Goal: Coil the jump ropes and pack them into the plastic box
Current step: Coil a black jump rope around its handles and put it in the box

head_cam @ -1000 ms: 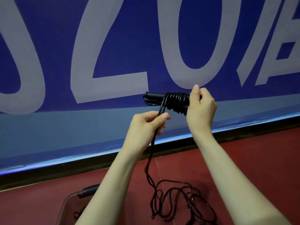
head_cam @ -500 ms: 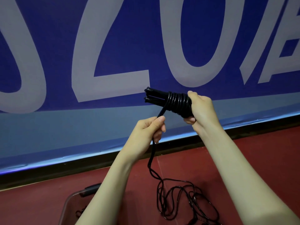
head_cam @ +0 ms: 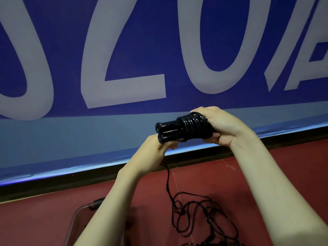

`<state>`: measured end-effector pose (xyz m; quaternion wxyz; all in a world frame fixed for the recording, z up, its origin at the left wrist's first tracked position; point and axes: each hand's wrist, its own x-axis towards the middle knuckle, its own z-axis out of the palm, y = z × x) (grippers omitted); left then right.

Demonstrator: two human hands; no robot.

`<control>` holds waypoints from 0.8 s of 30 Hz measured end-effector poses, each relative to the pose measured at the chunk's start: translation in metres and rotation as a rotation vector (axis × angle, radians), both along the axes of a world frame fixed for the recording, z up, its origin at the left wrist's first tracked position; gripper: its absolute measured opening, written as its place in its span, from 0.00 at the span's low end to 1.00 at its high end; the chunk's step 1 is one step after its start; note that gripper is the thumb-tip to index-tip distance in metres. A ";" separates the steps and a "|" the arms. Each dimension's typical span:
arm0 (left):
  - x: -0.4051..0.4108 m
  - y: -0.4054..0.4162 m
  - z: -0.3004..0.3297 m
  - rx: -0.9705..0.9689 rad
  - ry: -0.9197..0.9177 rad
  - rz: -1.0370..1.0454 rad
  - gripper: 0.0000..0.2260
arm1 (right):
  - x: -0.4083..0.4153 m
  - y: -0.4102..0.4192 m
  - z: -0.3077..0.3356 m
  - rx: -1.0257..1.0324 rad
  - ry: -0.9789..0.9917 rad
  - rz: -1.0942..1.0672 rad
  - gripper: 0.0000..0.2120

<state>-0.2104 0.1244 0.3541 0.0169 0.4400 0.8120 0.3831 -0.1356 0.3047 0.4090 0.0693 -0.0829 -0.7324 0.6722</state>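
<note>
A black jump rope has its two handles (head_cam: pixel 168 129) held side by side, with several turns of cord (head_cam: pixel 192 125) wound tightly round them. My right hand (head_cam: pixel 220 125) grips the wound end of the bundle. My left hand (head_cam: pixel 156 153) is just below the handles' free ends and pinches the loose cord (head_cam: pixel 167 181), which hangs down to a tangled heap (head_cam: pixel 204 221) on the red floor. A clear plastic box (head_cam: pixel 79 213) stands at the lower left, mostly hidden behind my left forearm.
A blue banner wall (head_cam: pixel 159 50) with large pale letters fills the background, ending in a dark baseboard (head_cam: pixel 53 185) at the floor. The red floor (head_cam: pixel 266 166) extends to the right of my arms.
Both hands have dropped lower in view. My right hand has rolled the bundle so the handle ends face me. My left hand has moved up under the handles, shortening the taut cord.
</note>
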 end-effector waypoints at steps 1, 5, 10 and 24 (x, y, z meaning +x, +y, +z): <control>-0.002 -0.004 -0.002 -0.024 0.026 0.032 0.12 | 0.001 -0.001 0.000 0.027 -0.013 0.018 0.24; -0.004 -0.011 0.002 -0.198 0.315 0.269 0.10 | 0.001 -0.006 0.000 0.113 -0.060 0.067 0.25; -0.015 -0.015 0.010 -0.168 0.686 0.412 0.04 | 0.004 -0.008 0.005 0.360 -0.122 0.052 0.20; 0.017 -0.007 0.056 -0.119 0.686 0.214 0.08 | 0.001 -0.005 -0.004 0.746 0.163 -0.566 0.19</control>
